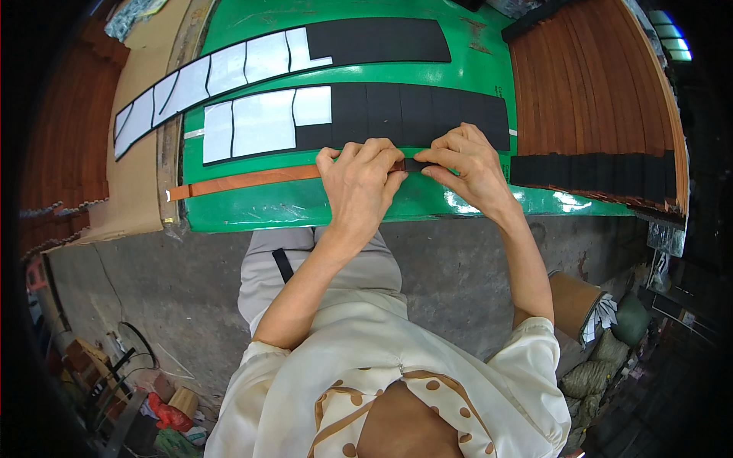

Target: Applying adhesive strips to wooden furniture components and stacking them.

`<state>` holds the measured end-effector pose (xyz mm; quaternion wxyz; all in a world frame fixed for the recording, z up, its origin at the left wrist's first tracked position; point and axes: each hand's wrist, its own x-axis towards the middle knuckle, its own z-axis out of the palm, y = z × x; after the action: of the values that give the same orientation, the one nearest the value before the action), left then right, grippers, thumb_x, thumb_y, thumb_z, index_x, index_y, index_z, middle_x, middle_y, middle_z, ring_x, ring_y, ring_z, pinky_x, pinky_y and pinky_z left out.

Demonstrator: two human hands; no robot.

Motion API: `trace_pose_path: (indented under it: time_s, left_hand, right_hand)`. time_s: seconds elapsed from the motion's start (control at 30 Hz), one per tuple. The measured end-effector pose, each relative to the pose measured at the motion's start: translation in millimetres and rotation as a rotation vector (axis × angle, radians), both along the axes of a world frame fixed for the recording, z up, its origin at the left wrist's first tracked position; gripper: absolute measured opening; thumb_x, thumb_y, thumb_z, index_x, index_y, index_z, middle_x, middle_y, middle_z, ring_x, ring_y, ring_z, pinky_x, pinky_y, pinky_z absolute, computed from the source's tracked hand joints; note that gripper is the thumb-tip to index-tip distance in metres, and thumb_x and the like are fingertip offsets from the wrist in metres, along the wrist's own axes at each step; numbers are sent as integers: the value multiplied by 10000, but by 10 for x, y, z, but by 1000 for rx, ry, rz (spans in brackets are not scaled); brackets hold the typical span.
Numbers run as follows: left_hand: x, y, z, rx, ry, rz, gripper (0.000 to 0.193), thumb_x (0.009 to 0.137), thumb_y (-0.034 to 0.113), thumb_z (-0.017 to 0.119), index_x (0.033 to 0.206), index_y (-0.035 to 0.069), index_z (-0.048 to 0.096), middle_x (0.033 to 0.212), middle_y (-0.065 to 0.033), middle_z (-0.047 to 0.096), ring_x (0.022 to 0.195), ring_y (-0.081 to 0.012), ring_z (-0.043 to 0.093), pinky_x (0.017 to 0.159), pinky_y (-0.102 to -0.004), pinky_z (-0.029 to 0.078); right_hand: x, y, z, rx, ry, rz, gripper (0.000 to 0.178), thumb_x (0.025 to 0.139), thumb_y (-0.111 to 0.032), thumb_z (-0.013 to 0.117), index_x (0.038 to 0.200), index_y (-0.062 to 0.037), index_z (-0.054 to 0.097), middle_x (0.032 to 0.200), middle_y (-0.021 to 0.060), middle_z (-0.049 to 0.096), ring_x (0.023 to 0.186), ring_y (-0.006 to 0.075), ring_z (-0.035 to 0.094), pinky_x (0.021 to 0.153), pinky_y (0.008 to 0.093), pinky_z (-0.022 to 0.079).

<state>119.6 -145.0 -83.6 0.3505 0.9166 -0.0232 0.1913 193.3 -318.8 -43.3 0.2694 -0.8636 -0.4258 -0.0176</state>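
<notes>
Both hands meet over a long, narrow, reddish-brown flat strip (pixel 252 181), which lies close to the near edge of the glossy green bench (pixel 267 219). Left hand (pixel 360 179) has its fingers bent and thumb drawn in, pressing on the strip near its 3 o'clock end, probably so that it does not slide. Right hand (pixel 466 164) pinches a short black flat piece (pixel 416 164) between thumb and fingers, just at this end. Whether the black piece is fixed to the strip, I cannot tell, because the fingers cover the joint. The strip runs toward 9 o'clock, its small white tip (pixel 169 195) reaching past the green surface; lying along the edge, it seems to let both forearms come straight from 6 o'clock.

At 12 o'clock, just beyond the hands, is a long black flat panel with white squares (pixel 420 111), and beyond it a second, curved-looking black panel (pixel 382 40). On both, the white part is toward 9 o'clock and the bare black part toward 3 o'clock, which may suit the reach of the right hand.

At 2 to 3 o'clock stand close rows of reddish-brown strips (pixel 595 91). Their black ends (pixel 595 174) all face the person, perhaps for good order. At 10 o'clock, brown cardboard (pixel 145 114) lies beside another reddish-brown stack (pixel 61 145).
</notes>
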Motion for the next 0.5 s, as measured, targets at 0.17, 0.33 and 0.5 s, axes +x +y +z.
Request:
trace_pose_path:
  time_s: [0.17, 0.33, 0.5]
  left_hand:
    - [-5, 7, 6, -5, 9, -7, 207, 684, 162, 755, 861, 94, 672, 935, 30, 632, 833, -169, 558, 826, -397, 286]
    - [-3, 8, 10, -8, -5, -10, 204, 688, 161, 753, 864, 99, 671, 932, 33, 634, 828, -168, 557, 824, -394, 284]
    - [-8, 17, 12, -4, 26, -12, 205, 694, 162, 750, 875, 105, 672, 939, 34, 634, 834, -164, 555, 823, -393, 280]
  right_hand:
    - [6, 12, 32, -8, -34, 20, 252, 637, -107, 766, 880, -71, 708, 790, 16, 590, 767, 200, 500, 709, 339, 414]
    - [2, -55, 65, -12, 7, 9, 266, 633, -98, 768, 891, -68, 708, 796, 21, 589, 778, 202, 506, 713, 344, 414]
    - [-8, -48, 21, -1, 27, 4, 259, 645, -104, 763, 895, -64, 709, 797, 27, 590, 783, 201, 509, 715, 341, 417]
